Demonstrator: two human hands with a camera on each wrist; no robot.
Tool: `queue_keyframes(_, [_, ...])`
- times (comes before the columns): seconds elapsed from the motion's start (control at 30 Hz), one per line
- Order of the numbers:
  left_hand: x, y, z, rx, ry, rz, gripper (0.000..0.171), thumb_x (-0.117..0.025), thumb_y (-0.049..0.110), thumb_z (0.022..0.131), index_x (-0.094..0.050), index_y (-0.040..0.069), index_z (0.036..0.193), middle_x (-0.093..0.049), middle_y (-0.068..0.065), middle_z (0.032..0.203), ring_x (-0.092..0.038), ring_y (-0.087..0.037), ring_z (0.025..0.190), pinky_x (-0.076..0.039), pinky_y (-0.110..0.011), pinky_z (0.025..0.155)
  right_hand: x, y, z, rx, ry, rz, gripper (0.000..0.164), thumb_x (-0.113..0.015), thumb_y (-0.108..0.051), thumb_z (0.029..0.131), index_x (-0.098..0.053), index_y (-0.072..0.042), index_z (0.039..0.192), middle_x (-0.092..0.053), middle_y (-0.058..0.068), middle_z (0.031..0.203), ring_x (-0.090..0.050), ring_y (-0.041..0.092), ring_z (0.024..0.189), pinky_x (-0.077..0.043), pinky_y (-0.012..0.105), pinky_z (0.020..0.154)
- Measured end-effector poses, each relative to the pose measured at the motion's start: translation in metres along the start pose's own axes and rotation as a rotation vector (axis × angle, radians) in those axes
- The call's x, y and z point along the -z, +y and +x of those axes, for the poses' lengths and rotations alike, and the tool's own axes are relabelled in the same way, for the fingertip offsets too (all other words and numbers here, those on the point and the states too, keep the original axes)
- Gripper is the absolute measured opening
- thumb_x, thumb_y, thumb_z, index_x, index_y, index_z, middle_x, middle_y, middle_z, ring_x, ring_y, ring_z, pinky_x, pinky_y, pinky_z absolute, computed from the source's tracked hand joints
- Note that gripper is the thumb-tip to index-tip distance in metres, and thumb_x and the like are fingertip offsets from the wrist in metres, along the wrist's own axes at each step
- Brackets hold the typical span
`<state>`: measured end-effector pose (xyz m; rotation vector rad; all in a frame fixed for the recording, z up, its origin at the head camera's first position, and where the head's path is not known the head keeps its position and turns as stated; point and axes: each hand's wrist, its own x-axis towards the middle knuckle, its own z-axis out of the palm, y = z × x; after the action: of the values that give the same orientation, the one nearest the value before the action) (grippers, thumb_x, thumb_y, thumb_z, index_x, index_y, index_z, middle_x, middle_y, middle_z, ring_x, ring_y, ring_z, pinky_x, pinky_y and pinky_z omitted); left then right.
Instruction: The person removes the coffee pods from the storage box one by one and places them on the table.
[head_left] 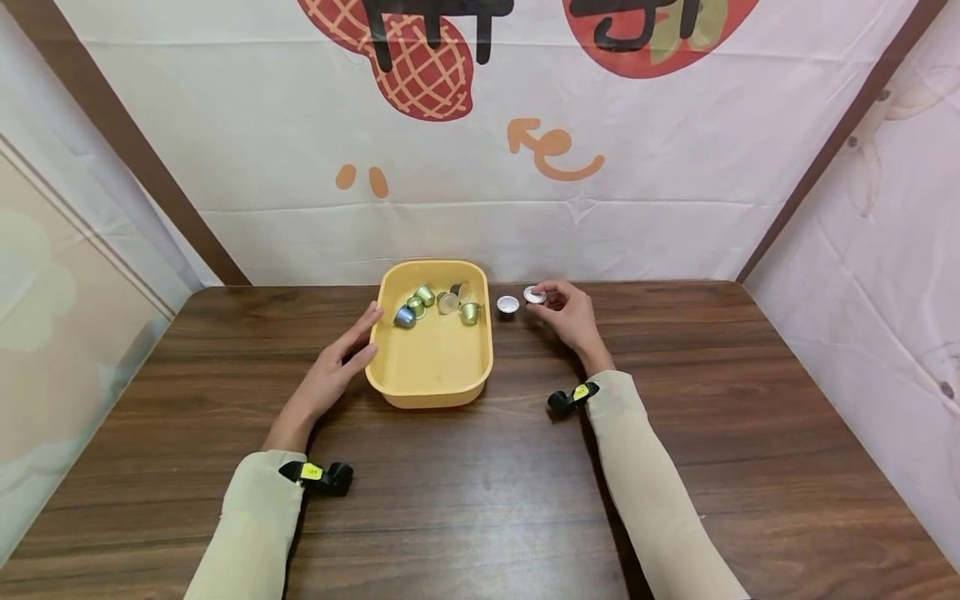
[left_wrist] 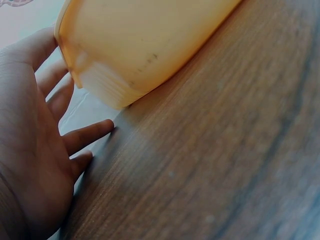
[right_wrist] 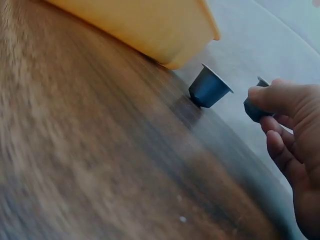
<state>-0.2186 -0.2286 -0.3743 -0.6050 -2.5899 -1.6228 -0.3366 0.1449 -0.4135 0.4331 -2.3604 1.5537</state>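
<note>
1. R hand [head_left: 570,320]: mostly closed; dark capsule [right_wrist: 255,110] pinched btwn thumb + fingers, R of yellow tub [head_left: 429,362], prob held that way bc it's small.
2. L hand [head_left: 332,372]: loosely spread, nothing gripped; tub's L side touched, prob so it's steadied.
3. 2nd capsule [head_left: 507,306]: stood lid-up just R of tub.
4. Other capsules [head_left: 448,304]: bunched in tub's far half.

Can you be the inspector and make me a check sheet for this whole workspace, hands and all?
Surface: brown wood-patterned table, shiny patch at front
Job's things: yellow box with several pods inside, including a blue pod; outside, right of it, a standing pod and a held pod
Clutter: nothing seen
Left hand: touches the yellow box's side
Right hand: pinches the held pod
Cables: nothing seen
Surroundings: white wall with printed pictures
</note>
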Motion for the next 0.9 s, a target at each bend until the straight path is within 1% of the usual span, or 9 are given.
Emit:
queue_keyframes(0.13, [0.0003,0.0016,0.0017,0.002,-0.006,-0.002,0.052,-0.050,0.014,0.100,-0.033,0.005,0.149,-0.015,-0.006,0.158,-0.013,-0.023,0.144,-0.013,-0.056,0.111,-0.0007,0.0045,-0.0023,-0.002,-0.033,-0.038,0.024,-0.079,-0.017,0.080,-0.069,-0.013,0.101,-0.066,0.005,0.088,-0.062,0.017,0.078,-0.050,0.028,0.069])
queue_keyframes(0.2, [0.0003,0.0025,0.0017,0.007,-0.006,0.001,0.053,-0.050,0.016,0.100,-0.033,0.006,0.149,-0.015,-0.006,0.158,-0.013,-0.023,0.144,-0.013,-0.057,0.111,-0.0013,0.0054,-0.0028,-0.003,-0.045,-0.057,0.023,-0.079,-0.018,0.081,-0.069,-0.014,0.101,-0.066,0.004,0.087,-0.062,0.017,0.078,-0.050,0.029,0.069])
queue_keyframes(0.33, [0.0004,0.0029,0.0001,0.012,-0.003,0.007,0.053,-0.050,0.018,0.101,-0.033,0.006,0.149,-0.015,-0.006,0.158,-0.013,-0.024,0.144,-0.012,-0.058,0.110,-0.0026,0.0054,-0.0031,-0.017,-0.049,-0.061,0.022,-0.079,-0.018,0.081,-0.070,-0.015,0.100,-0.066,0.004,0.086,-0.061,0.017,0.078,-0.050,0.030,0.069])
queue_keyframes(0.53, [0.0005,0.0023,-0.0015,0.006,0.003,0.013,0.052,-0.050,0.019,0.101,-0.034,0.008,0.149,-0.016,-0.007,0.158,-0.013,-0.026,0.144,-0.012,-0.059,0.110,-0.0032,0.0057,-0.0023,-0.029,-0.058,-0.067,0.022,-0.079,-0.016,0.080,-0.070,-0.014,0.100,-0.065,0.004,0.083,-0.060,0.017,0.076,-0.049,0.028,0.068])
queue_keyframes(0.73, [-0.0004,0.0021,-0.0007,0.002,0.004,0.008,0.052,-0.050,0.018,0.101,-0.034,0.007,0.149,-0.016,-0.008,0.158,-0.013,-0.026,0.144,-0.012,-0.058,0.110,-0.0022,0.0055,-0.0019,-0.029,-0.078,-0.097,0.022,-0.079,-0.015,0.080,-0.069,-0.013,0.099,-0.065,0.003,0.081,-0.058,0.016,0.071,-0.046,0.026,0.063])
queue_keyframes(0.9, [-0.0007,0.0015,-0.0003,-0.001,0.003,0.002,0.052,-0.051,0.017,0.100,-0.034,0.007,0.149,-0.016,-0.009,0.158,-0.013,-0.026,0.144,-0.012,-0.058,0.110,-0.0011,0.0054,-0.0025,-0.044,-0.094,-0.095,0.023,-0.078,-0.015,0.081,-0.068,-0.014,0.102,-0.065,0.003,0.082,-0.056,0.016,0.071,-0.044,0.026,0.061])
